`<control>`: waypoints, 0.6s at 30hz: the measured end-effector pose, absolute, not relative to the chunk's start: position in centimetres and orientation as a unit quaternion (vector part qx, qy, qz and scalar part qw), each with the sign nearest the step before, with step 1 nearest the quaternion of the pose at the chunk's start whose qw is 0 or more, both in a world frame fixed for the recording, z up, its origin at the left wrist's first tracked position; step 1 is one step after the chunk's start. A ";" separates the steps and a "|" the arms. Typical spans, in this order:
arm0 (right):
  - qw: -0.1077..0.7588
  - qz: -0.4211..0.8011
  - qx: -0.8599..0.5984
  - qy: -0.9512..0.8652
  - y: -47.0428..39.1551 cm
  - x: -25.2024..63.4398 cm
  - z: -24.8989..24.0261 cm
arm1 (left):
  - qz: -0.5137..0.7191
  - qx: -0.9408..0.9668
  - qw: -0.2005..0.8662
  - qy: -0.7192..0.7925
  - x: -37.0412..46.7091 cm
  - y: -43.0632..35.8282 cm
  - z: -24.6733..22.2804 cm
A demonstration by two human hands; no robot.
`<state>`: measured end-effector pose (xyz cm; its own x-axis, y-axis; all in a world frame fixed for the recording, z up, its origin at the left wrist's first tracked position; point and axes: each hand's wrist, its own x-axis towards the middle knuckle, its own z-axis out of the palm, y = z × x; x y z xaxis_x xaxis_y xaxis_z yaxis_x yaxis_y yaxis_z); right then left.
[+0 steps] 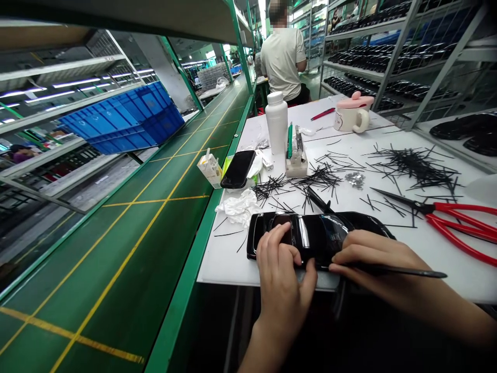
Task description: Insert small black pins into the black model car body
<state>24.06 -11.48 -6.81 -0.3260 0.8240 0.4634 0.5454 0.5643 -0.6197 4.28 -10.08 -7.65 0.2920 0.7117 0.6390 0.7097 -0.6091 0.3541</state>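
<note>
left hand (280,261) grasps the glossy black model car (316,230), its long axis crosswise; right hand (373,251) pinches a slim black tool (421,272) at its near side.

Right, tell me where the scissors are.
In the head view, the scissors lie on the white table at the right edge, just nearer than the big pile of black strips, beyond the right hand.

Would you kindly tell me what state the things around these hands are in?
Black model car: far-side panel sticking out
Left hand: fingers on the car
Right hand: gripping a thin black tool
Phone: screen dark
White bottle: upright, capped
Mug: lidded
Red-handled shears: blades closed
Tissue: crumpled
Black strips: scattered
</note>
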 end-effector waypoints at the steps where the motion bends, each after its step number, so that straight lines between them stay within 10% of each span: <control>1: 0.385 0.175 -0.431 -0.797 -11.5 24.1 -6.8 | 0.398 0.803 0.001 0.443 4.3 -10.1 -7.7; 18: 0.284 0.179 -0.436 -0.835 -11.0 23.8 -5.4 | 0.426 0.768 0.007 0.478 3.9 -10.2 -8.8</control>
<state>23.80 -11.04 -5.38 -0.4589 0.8293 0.3187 0.6265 0.5564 -0.5458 3.87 -10.18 -8.75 0.1794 0.7407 0.6475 0.7284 -0.5424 0.4187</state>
